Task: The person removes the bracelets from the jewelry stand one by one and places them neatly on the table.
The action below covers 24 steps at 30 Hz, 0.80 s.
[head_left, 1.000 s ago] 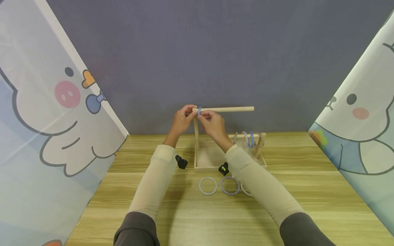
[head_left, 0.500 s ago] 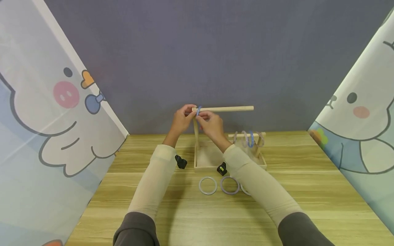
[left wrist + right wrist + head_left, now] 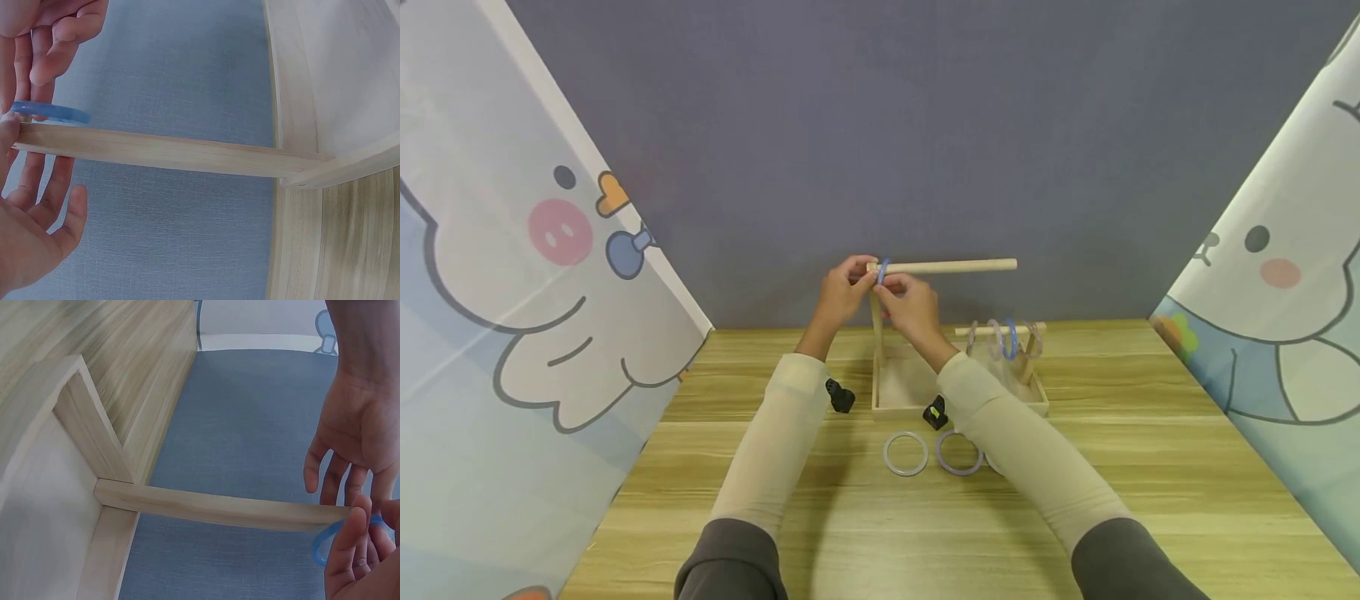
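At the top of the wooden stand's tall post (image 3: pixel 877 329), my left hand (image 3: pixel 841 294) grips the joint between thumb and fingers. My right hand (image 3: pixel 912 307) pinches a blue bangle (image 3: pixel 883 271) just to the right of that joint. The bangle goes round the upper wooden rod (image 3: pixel 955 267), at its post end. In the left wrist view the blue bangle (image 3: pixel 59 113) lies between the two hands, beside the post (image 3: pixel 156 150). The right wrist view shows the bangle (image 3: pixel 320 547) partly behind the right fingers (image 3: pixel 350 540).
Several bangles (image 3: pixel 1011 340) hang on the lower rod (image 3: pixel 962 332) at right. Before the stand's tray (image 3: pixel 895 412) lie a whitish bangle (image 3: pixel 888 462) and a purple one (image 3: pixel 951 472); a third is partly behind the right sleeve. Small black devices (image 3: pixel 841 397) show beside the forearms.
My right hand and forearm have shifted slightly left, covering more of the third bangle on the table. The left hand keeps its grip on the post top; the blue bangle stays near it.
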### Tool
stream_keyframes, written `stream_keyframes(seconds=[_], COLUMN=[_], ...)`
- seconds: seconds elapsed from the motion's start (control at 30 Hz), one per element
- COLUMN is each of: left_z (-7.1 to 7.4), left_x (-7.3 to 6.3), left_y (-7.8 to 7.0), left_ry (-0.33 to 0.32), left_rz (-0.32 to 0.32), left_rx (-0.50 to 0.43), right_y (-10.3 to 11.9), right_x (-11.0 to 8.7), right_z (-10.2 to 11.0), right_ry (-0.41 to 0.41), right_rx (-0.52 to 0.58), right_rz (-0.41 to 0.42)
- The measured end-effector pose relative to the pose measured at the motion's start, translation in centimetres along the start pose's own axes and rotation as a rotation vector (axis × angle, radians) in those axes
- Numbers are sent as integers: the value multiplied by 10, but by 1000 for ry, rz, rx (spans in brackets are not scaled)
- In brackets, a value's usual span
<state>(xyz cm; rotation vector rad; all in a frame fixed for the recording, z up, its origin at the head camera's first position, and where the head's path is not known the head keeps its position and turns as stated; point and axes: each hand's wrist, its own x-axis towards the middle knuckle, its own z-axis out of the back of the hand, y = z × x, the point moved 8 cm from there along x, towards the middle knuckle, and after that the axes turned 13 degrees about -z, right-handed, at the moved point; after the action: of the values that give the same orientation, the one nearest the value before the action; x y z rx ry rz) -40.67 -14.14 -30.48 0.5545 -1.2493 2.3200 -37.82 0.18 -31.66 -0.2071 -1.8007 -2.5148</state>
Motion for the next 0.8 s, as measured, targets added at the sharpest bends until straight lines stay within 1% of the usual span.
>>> stream_keyframes(seconds=[0.27,0.63,0.8], left_z=[1,0,0], left_x=[0,0,0], left_y=[-1,-1,0], left_ry=[8,11,1], left_rz=[5,-3,-4], left_rx=[-4,-24,-34], right_y=[0,-3,-2], right_x=[0,3,4], right_z=[-2,5,8], right_ry=[-17,-29,-36], right_rx=[-6,16,20], right_rz=[-7,-46,-21])
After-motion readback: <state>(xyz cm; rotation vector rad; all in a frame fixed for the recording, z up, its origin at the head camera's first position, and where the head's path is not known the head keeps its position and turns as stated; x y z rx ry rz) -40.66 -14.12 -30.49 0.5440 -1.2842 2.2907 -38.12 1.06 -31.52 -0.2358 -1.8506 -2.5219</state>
